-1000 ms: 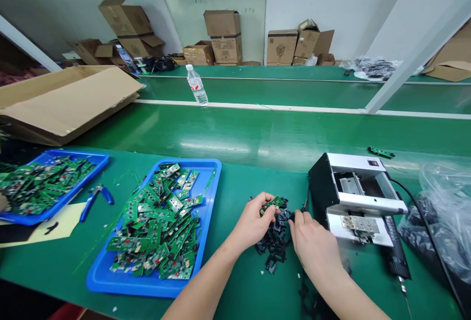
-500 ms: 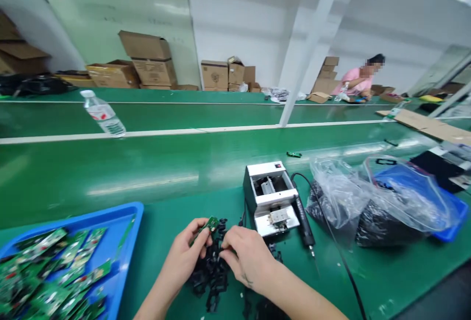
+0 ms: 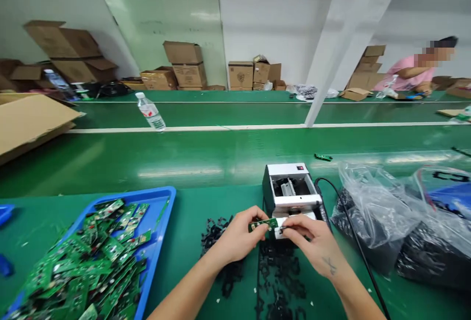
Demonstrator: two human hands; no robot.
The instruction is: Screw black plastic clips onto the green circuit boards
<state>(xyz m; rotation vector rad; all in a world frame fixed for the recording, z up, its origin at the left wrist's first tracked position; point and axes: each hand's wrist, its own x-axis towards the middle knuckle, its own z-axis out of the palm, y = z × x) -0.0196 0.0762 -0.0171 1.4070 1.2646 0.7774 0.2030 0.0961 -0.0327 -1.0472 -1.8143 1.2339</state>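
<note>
My left hand (image 3: 239,234) pinches a small green circuit board (image 3: 262,225) by its left end. My right hand (image 3: 309,241) comes in from the other side, its fingertips pinching a small black plastic piece (image 3: 282,230) against the board's right end. Both hands are just in front of a white and black benchtop machine (image 3: 290,190), and the board is close to its lower part. Loose black plastic pieces (image 3: 279,280) lie in a heap under my hands. The blue tray (image 3: 162,212) of green circuit boards (image 3: 91,266) is to my left.
Bulging clear plastic bags of black pieces (image 3: 371,222) sit right of the machine, with a black cable (image 3: 356,246) running past them. A small green board (image 3: 323,157) lies on the green belt. Beyond stand a water bottle (image 3: 150,111), cardboard boxes (image 3: 186,67), and a person in pink (image 3: 405,74).
My hands have risen from the black heap to the machine's front. The right hand now pinches a black piece at the board. The view has swung slightly left.
</note>
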